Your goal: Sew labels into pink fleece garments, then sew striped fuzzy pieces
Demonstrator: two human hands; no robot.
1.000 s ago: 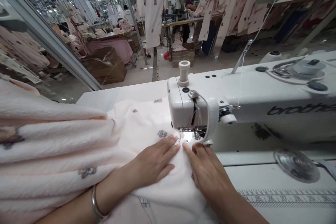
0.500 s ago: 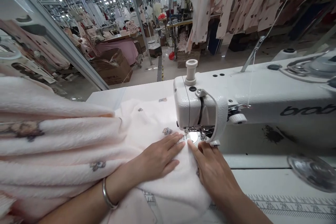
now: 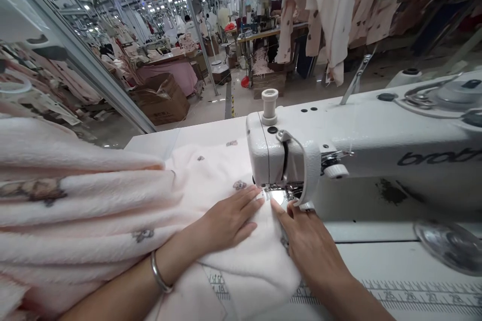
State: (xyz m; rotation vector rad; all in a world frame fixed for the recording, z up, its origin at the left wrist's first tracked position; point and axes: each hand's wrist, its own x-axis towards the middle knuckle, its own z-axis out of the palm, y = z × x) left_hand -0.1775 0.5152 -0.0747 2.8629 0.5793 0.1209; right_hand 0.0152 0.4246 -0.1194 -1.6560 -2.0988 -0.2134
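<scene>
A pale pink fleece cloth with small printed figures lies under the needle area of a white sewing machine. My left hand rests flat on the cloth, fingers stretched toward the presser foot. A small white label-like patch shows at those fingertips, too small to read. On the right edge of the cloth is my right hand, its index finger extended beside the foot. Its other fingers are bent and partly hidden below the machine head. The needle itself cannot be made out.
More of the fleece is bunched in folds on the left. A printed ruler runs along the table's front edge. A clear round plastic piece lies at right. Beyond the table stand a cardboard box and hanging pink garments.
The cloth has slid slightly away from me under the machine head, both hands staying close to the foot. Hanging garments behind have shifted, and a person now shows at the back. The view moved slightly.
</scene>
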